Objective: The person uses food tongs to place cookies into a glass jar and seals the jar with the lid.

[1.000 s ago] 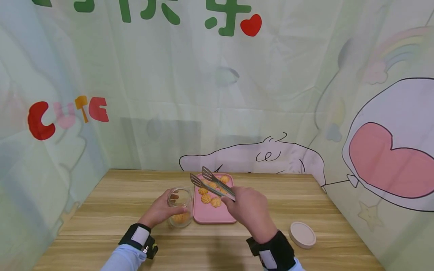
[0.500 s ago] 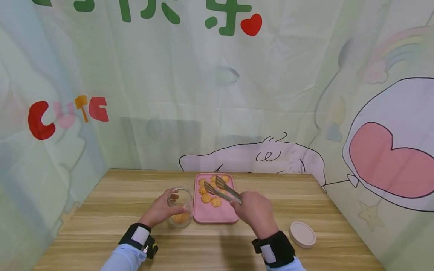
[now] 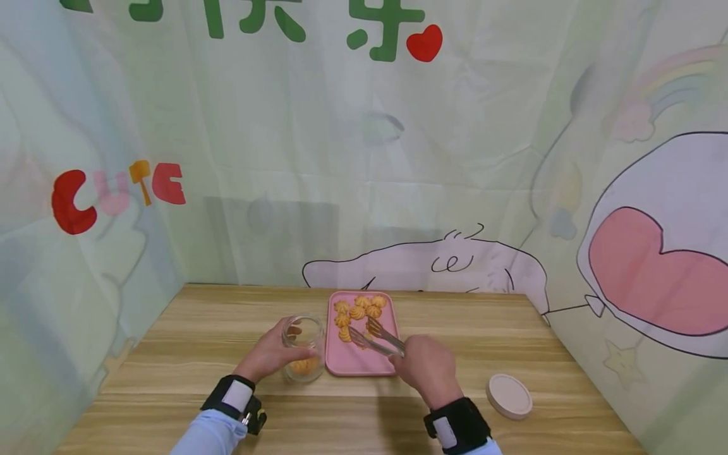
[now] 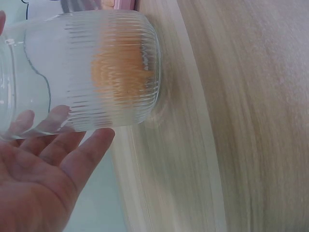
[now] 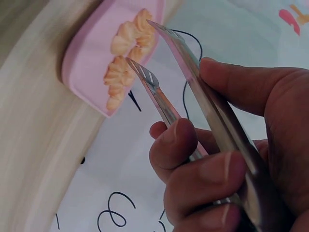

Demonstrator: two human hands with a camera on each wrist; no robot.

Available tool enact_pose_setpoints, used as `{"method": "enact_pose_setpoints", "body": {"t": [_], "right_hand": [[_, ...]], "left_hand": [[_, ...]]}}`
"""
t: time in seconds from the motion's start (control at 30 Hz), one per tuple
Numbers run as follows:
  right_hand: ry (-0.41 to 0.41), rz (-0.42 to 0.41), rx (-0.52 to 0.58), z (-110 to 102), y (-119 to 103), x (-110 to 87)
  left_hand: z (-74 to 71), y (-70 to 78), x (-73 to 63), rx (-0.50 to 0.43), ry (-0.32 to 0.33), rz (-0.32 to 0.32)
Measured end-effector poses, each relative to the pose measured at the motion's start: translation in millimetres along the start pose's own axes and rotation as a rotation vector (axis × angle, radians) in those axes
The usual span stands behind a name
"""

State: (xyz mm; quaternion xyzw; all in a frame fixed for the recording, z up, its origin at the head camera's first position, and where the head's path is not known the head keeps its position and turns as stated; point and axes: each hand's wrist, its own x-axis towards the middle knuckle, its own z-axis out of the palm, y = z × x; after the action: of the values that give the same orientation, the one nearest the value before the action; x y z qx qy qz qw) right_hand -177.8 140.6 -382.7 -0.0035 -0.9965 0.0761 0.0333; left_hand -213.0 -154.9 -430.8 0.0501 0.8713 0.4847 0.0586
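Observation:
In the head view my left hand (image 3: 264, 355) holds a clear glass jar (image 3: 317, 338) on the wooden table, its mouth uncovered. Through the ribbed wall, orange-brown cookies (image 4: 120, 67) show blurred at the jar's bottom in the left wrist view. My right hand (image 3: 426, 370) grips metal tongs (image 5: 212, 113) with slotted tips. The tips stand apart over the nearer cookies on a pink tray (image 3: 357, 368), partly hiding one. Whether they touch it, I cannot tell. Several piped golden cookies (image 3: 357, 312) lie farther back on the tray, right of the jar.
A round, pale lid (image 3: 509, 396) lies on the table (image 3: 256, 420) to the right of my right hand. Printed cloth (image 3: 273, 158) hangs behind the table and along both sides.
The tongs have moved right and toward me, from above the tray's far left part down to its nearer cookies. My left hand and the jar stay in place.

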Motion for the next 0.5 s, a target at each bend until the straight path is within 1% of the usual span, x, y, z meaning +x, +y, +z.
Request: {"method": "enact_pose_setpoints", "body": {"t": [0.17, 0.23, 0.3, 0.43, 0.5], "right_hand": [[-0.073, 0.040, -0.014, 3, -1, 0.5], [-0.077, 0.043, -0.021, 5, -1, 0.5], [-0.060, 0.034, -0.019, 7, -1, 0.0], [0.007, -0.012, -0.023, 15, 1, -2.0], [0.017, -0.019, -0.017, 18, 1, -3.3]], "left_hand": [[0.9, 1.0, 0.3, 0.007, 0.004, 0.000], [1.1, 0.7, 0.5, 0.001, 0.005, -0.001], [0.9, 0.8, 0.6, -0.005, 0.005, 0.001], [0.9, -1.1, 0.8, -0.003, 0.009, 0.001], [1.0, -2.5, 1.0, -0.001, 0.010, -0.001]]}}
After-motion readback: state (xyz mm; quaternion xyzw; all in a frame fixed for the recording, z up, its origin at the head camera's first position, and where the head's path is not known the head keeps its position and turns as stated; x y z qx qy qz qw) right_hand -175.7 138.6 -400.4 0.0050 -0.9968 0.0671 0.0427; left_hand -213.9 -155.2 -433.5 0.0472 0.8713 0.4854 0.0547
